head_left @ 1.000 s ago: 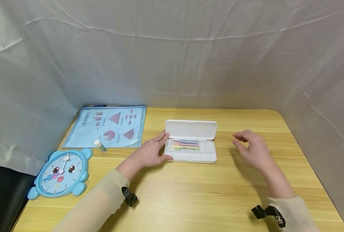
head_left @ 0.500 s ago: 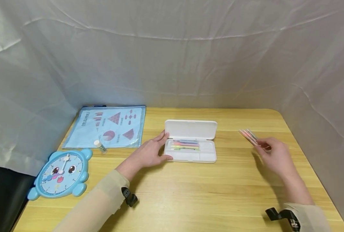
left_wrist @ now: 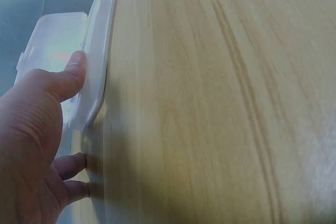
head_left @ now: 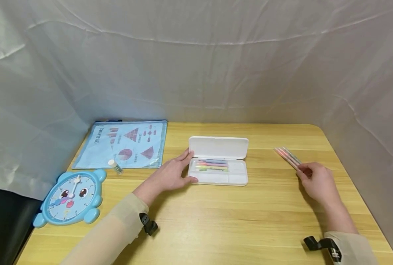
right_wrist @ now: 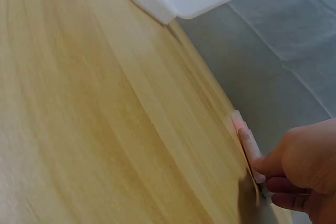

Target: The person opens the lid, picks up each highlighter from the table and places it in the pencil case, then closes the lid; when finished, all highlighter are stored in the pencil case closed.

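A white pencil case (head_left: 237, 173) lies with its lid up at the middle of the table. Several pastel pens (head_left: 213, 165) fill its left compartment. My left hand (head_left: 171, 175) holds the case's left end, thumb at the front edge and fingers toward the lid; the left wrist view shows the thumb (left_wrist: 76, 69) pressed on the rim. Over at the right, my right hand (head_left: 318, 182) pinches the near ends of a few loose pens (head_left: 287, 157), pink and greenish, lying side by side on the table. In the right wrist view a pink pen (right_wrist: 248, 140) shows beyond the thumb.
Left of the case lies a blue document pouch (head_left: 140, 145) with printed charts. A small white-capped bottle or glue stick (head_left: 115, 166) lies by its front edge. Nearer is a blue toy clock (head_left: 72, 197). Grey cloth (head_left: 213, 73) hangs behind the table and along its sides.
My right hand has moved right and toward me, uncovering the loose pens, and now sits at their near ends. The left hand and the pencil case have stayed in place.
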Tool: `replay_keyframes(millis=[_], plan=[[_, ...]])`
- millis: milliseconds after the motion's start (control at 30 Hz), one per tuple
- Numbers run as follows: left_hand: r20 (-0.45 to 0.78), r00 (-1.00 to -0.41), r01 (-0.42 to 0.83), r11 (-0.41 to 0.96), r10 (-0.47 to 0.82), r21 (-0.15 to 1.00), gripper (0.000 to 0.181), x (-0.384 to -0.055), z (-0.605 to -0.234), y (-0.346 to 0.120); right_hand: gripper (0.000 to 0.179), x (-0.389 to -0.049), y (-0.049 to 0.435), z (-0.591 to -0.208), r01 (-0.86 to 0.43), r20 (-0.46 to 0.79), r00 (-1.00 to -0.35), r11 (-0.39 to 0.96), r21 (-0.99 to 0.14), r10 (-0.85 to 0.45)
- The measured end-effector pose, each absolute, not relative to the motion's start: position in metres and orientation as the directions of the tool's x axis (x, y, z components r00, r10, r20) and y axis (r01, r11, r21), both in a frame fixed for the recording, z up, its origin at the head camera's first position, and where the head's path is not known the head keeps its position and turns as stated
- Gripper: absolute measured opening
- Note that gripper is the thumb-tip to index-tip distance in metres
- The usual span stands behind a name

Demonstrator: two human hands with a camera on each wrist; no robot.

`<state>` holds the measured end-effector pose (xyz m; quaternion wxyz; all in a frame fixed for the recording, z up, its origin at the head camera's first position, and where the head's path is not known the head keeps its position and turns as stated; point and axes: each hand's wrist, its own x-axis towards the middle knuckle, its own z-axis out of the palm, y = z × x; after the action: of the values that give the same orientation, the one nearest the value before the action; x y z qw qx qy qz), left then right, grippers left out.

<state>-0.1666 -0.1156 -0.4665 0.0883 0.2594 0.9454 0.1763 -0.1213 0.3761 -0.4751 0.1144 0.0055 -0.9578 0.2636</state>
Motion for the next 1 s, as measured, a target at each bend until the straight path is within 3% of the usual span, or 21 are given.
replay_keyframes(millis=[633,1000], plan=[[-0.093,-0.848,0.455,0.805,0.523,0.381,0.105,-0.168,-0.467,-0.114,0.021,-0.124,0.371,-0.481,0.000,0.149,-0.985,0.875,-0.485,0.083],[-0.089,-0.850,0.453,0.806,0.520,0.382,0.105,-0.167,-0.465,-0.114,0.021,-0.120,0.360,-0.456,0.011,0.217,-0.961,0.811,-0.584,0.169]])
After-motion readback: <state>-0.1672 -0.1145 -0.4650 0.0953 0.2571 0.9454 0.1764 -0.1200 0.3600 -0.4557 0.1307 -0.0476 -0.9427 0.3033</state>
